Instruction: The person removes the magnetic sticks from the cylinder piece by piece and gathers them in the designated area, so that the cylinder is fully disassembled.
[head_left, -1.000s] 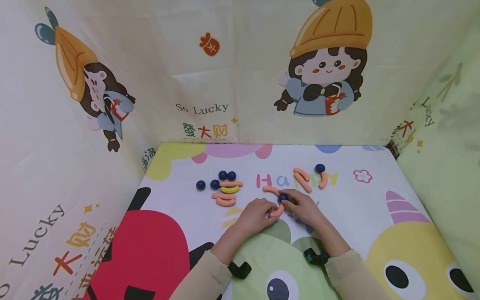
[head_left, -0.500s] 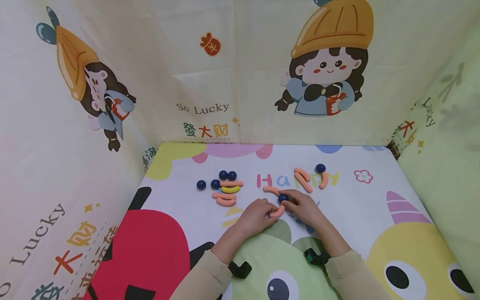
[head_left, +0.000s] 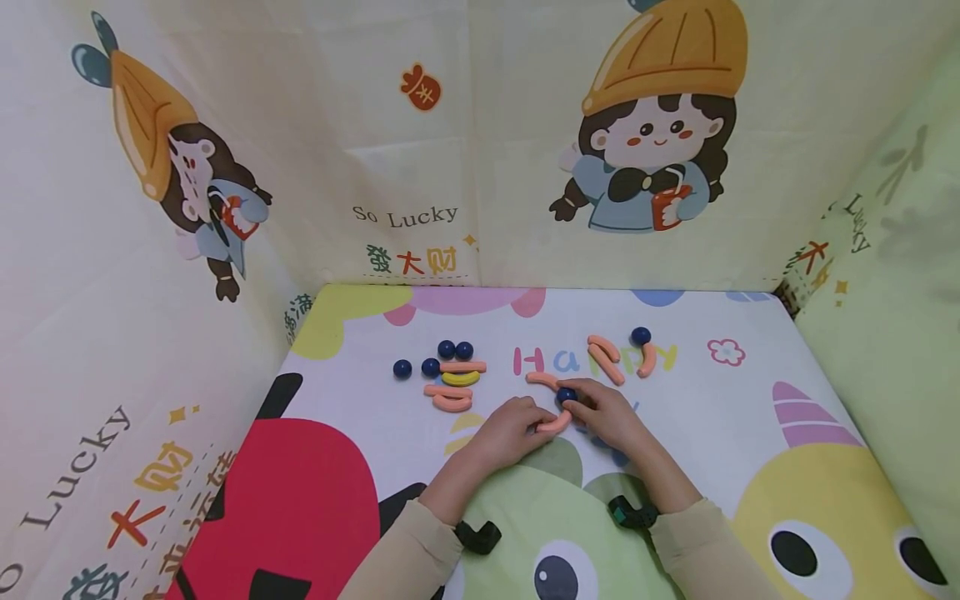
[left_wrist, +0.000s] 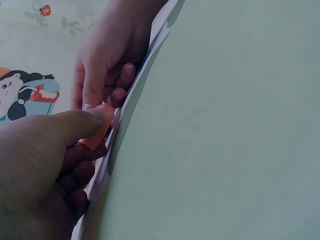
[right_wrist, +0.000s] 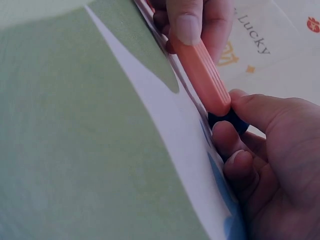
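Observation:
My left hand pinches a curved salmon-pink toy rod between thumb and fingers; in the right wrist view the rod has lengthwise ridges. Its far end meets a dark blue ball, held by my right hand with thumb and fingertips. Most of this ball hides behind the rod and fingers in the right wrist view. A second salmon-pink rod reaches from behind the right fingers toward the upper left. Both hands stay close over the tabletop.
To the left lie several dark blue balls, several salmon-pink rods and a curved yellow rod. At the back right are two rods, plus a ball against a curved rod. Printed cloth walls enclose the table.
The rod in my left hand has tilted slightly flatter at the ball. My right hand and the loose pieces stay where they were.

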